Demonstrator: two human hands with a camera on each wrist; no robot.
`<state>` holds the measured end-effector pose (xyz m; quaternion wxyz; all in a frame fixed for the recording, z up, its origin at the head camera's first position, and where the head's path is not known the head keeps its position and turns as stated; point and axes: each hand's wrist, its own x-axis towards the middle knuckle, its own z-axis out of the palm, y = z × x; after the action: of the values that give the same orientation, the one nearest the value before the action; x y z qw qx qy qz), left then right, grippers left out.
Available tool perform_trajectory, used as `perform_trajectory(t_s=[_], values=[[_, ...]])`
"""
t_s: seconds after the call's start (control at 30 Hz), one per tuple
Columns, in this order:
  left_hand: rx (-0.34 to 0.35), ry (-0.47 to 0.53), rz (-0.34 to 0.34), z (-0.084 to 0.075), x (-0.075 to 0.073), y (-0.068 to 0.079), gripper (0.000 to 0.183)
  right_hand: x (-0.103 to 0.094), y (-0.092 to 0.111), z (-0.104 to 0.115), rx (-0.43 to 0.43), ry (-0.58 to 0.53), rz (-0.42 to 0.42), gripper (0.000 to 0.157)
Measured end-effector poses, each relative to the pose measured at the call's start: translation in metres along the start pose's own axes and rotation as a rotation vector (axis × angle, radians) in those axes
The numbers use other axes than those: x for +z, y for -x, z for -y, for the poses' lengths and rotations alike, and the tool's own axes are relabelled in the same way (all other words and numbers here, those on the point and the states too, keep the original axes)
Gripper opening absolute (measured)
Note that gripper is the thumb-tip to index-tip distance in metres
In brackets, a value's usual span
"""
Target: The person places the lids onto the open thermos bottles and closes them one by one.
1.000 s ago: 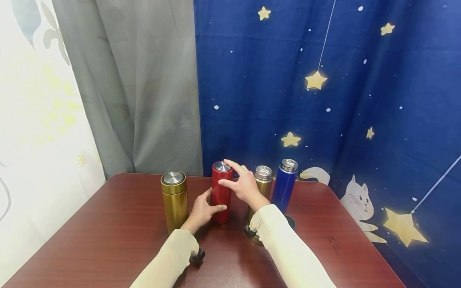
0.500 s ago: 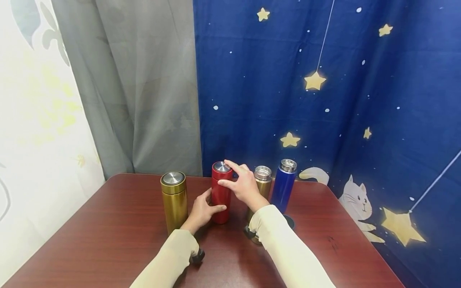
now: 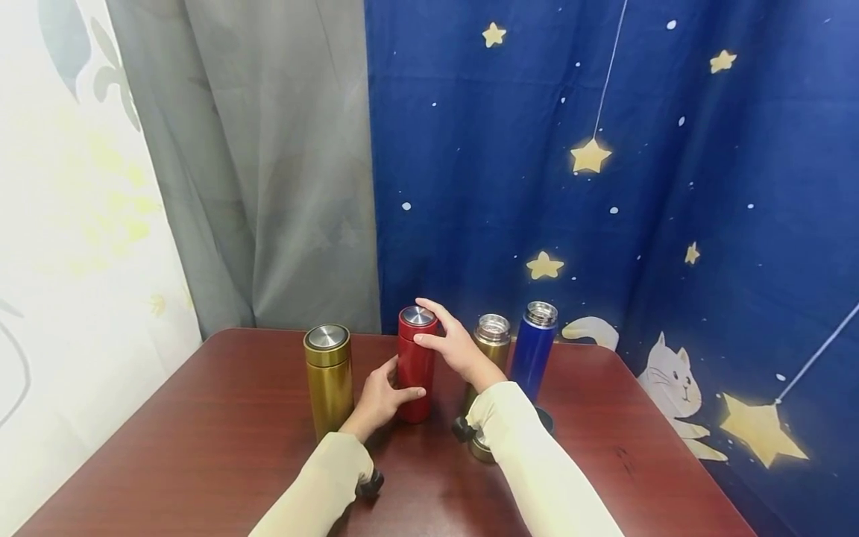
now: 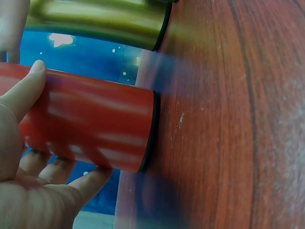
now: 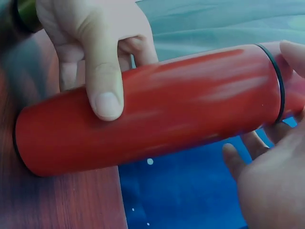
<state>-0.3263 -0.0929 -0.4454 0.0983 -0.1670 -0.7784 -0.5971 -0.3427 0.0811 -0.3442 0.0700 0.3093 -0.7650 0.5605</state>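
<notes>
In the head view a red thermos bottle (image 3: 414, 373) stands upright on the table, its lid (image 3: 418, 316) on. My left hand (image 3: 379, 399) holds its lower body, thumb on the near side; several fingers wrap its other side in the left wrist view. My right hand (image 3: 459, 347) grips the lid from the right, with the index finger over the far rim and the thumb on the near side. A black ring marks the seam below the lid in the right wrist view. Left of the hands stands a gold thermos bottle (image 3: 331, 391) with its lid on.
Behind my right hand stand a lidless gold bottle (image 3: 495, 341) and a lidless blue bottle (image 3: 533, 358). A gold lid (image 3: 482, 451) and a dark lid (image 3: 545, 421) lie by my right sleeve, partly hidden. Curtains hang behind the table (image 3: 221, 418).
The head view has tipped a little, so everything sits slightly lower. Both hands stay on the red bottle; the right fingers have shifted slightly up and around its lid.
</notes>
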Motion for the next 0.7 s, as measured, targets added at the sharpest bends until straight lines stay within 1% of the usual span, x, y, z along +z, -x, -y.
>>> perform_trajectory(t_s=[0.07,0.2,0.4,0.47,0.7], values=[[0.002,-0.007,0.002,-0.001,0.0,-0.001,0.075,-0.002,-0.001,0.0,-0.003,0.029,-0.013,0.063],[0.007,-0.012,-0.001,-0.001,0.001,-0.001,0.074,-0.001,-0.001,0.002,0.0,0.12,-0.076,0.06],[0.017,-0.017,-0.014,-0.003,0.001,-0.002,0.072,0.007,0.003,0.005,0.052,0.288,-0.207,0.061],[0.019,-0.021,-0.016,-0.003,0.001,-0.002,0.072,0.01,0.004,0.006,0.063,0.317,-0.249,0.062],[0.029,-0.035,-0.018,-0.003,0.002,0.0,0.071,0.022,0.006,0.006,0.039,0.439,-0.391,0.062]])
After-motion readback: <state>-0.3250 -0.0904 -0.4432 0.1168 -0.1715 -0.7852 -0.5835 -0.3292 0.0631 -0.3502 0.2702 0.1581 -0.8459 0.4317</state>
